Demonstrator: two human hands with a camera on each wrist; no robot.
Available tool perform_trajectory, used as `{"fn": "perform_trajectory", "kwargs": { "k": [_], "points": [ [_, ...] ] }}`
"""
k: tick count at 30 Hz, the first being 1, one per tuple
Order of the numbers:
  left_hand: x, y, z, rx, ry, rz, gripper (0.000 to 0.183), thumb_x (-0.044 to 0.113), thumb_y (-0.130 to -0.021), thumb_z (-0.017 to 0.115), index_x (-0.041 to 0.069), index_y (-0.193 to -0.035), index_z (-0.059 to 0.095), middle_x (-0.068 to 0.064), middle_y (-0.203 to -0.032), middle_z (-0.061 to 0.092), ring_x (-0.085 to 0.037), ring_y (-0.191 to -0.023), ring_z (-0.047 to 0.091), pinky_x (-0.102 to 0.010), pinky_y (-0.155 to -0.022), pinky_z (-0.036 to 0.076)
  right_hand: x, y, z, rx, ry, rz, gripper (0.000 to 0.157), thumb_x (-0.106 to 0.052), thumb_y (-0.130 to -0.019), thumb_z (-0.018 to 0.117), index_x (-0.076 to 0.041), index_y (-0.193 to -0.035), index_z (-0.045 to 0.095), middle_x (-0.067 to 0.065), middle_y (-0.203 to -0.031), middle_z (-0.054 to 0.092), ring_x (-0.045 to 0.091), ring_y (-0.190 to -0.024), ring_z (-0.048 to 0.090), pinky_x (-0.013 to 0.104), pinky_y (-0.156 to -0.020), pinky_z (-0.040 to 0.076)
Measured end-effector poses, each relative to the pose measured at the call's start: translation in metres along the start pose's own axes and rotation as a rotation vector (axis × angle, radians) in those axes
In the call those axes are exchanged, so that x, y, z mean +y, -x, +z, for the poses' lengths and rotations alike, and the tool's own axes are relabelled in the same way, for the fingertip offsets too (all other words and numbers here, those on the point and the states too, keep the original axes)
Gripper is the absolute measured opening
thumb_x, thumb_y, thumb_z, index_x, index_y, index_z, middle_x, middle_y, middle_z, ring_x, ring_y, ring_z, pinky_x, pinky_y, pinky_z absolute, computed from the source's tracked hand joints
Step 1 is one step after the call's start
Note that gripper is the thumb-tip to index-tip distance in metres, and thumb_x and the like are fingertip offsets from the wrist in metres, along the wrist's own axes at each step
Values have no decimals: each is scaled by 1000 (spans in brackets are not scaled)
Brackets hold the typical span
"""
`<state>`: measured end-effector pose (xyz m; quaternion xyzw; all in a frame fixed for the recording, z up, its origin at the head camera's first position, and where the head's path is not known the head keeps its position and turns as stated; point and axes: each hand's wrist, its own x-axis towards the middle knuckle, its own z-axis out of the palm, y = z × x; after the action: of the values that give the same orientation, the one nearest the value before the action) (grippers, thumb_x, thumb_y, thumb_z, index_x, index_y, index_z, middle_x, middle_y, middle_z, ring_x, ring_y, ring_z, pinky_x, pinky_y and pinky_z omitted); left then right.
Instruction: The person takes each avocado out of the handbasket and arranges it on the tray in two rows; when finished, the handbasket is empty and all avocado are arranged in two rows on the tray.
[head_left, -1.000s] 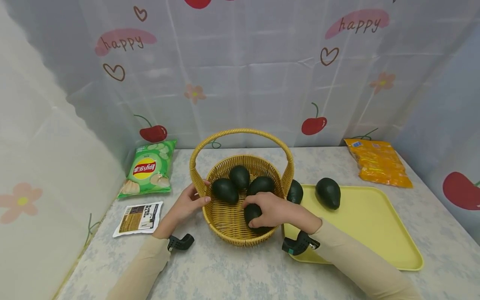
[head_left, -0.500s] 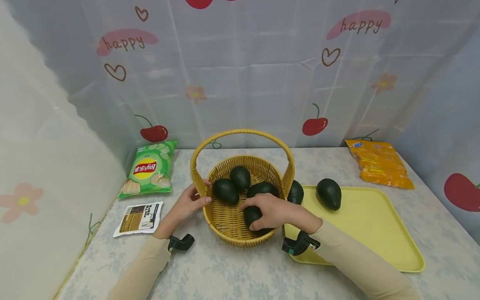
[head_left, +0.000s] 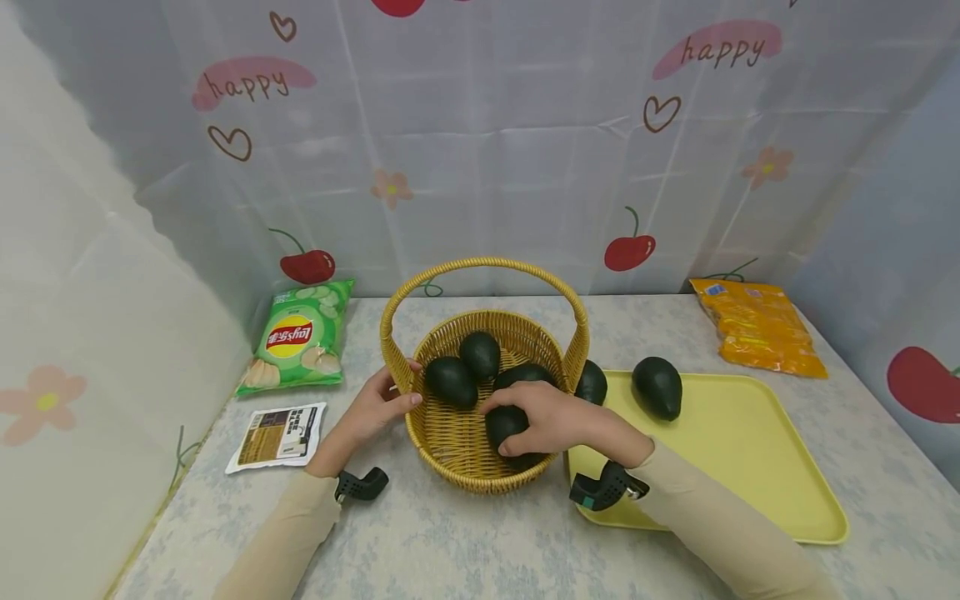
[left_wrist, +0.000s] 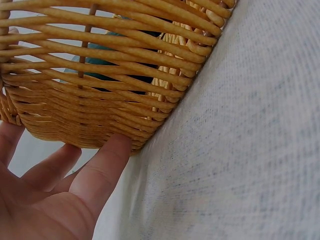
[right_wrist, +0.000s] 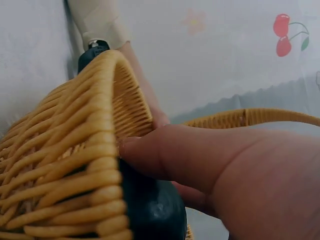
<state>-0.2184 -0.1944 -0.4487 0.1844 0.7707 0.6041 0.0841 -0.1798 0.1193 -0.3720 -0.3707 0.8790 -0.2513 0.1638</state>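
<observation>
In the head view a woven basket (head_left: 457, 450) with a tall arched handle stands mid-table, several dark green avocados (head_left: 451, 382) inside. My left hand (head_left: 375, 408) holds its left side by the handle's base. The left wrist view has the thumb and fingers of that hand (left_wrist: 65, 190) against the wicker wall (left_wrist: 100, 107). Inside the basket's right part, my right hand (head_left: 543, 421) grips an avocado (head_left: 505, 423), thumb on the near side. Seen from the right wrist, this avocado (right_wrist: 155, 205) lies close inside the rim (right_wrist: 107, 150), under the thumb (right_wrist: 165, 150).
A yellow tray (head_left: 742, 450) lies to the right with an avocado (head_left: 657, 387) on it; another avocado (head_left: 592, 383) sits by the basket's right side, partly hidden. A green chip bag (head_left: 300, 337) and a flat packet (head_left: 277, 437) are left, an orange bag (head_left: 761, 327) back right.
The avocado behind my right hand has shifted slightly downward in view. My right hand has risen a little with its avocado, and the right wrist has moved slightly right. The left hand has stayed put.
</observation>
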Motion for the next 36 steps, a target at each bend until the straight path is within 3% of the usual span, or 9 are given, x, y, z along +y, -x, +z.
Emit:
{"fn": "perform_trajectory", "kwargs": {
  "k": [4, 11, 17, 27, 32, 36],
  "points": [
    [0, 0, 0, 0, -7, 1, 50, 8, -97, 65, -3, -142, 47, -31, -145, 46, -18, -108, 60, -23, -85, 54, -2, 6, -7, 28, -2, -5, 50, -26, -91, 73, -17, -139, 62, 8, -140, 62, 32, -131, 55, 48, -103, 48],
    [-1, 0, -1, 9, -22, -2, 50, 9, -96, 66, -1, -141, 47, -29, -145, 47, -23, -111, 59, -22, -87, 53, -2, 18, -21, 81, -26, -8, 49, -27, -91, 72, -20, -138, 62, 8, -142, 60, 28, -124, 58, 36, -92, 52],
    [-1, 0, -1, 11, -24, -9, 50, 10, -96, 65, -1, -141, 47, -29, -145, 47, -26, -113, 59, -22, -87, 53, -2, 35, -33, 117, -58, 7, 49, -26, -91, 73, -19, -138, 62, 7, -143, 60, 25, -122, 60, 34, -91, 52],
    [0, -1, 0, 6, -18, -5, 50, 10, -96, 66, -1, -141, 47, -29, -145, 47, -24, -113, 59, -23, -88, 53, 3, 78, -46, 161, -97, 74, 50, -23, -89, 75, -21, -137, 63, 5, -140, 61, 26, -121, 59, 34, -90, 54],
    [-1, -1, -1, 10, -36, -6, 49, 10, -96, 66, 0, -141, 48, -28, -145, 48, -24, -114, 59, -23, -88, 53, 11, 103, -53, 169, -160, 92, 48, -21, -91, 74, -17, -137, 61, 12, -137, 61, 20, -105, 63, 27, -76, 57],
    [-2, -1, -1, 12, -45, -6, 49, 10, -96, 65, 0, -141, 48, -29, -144, 49, -26, -114, 59, -24, -88, 53, 23, 122, -59, 208, -178, 102, 49, -22, -92, 75, -14, -138, 59, 15, -136, 62, 11, -94, 63, 27, -73, 55]
  ]
}}
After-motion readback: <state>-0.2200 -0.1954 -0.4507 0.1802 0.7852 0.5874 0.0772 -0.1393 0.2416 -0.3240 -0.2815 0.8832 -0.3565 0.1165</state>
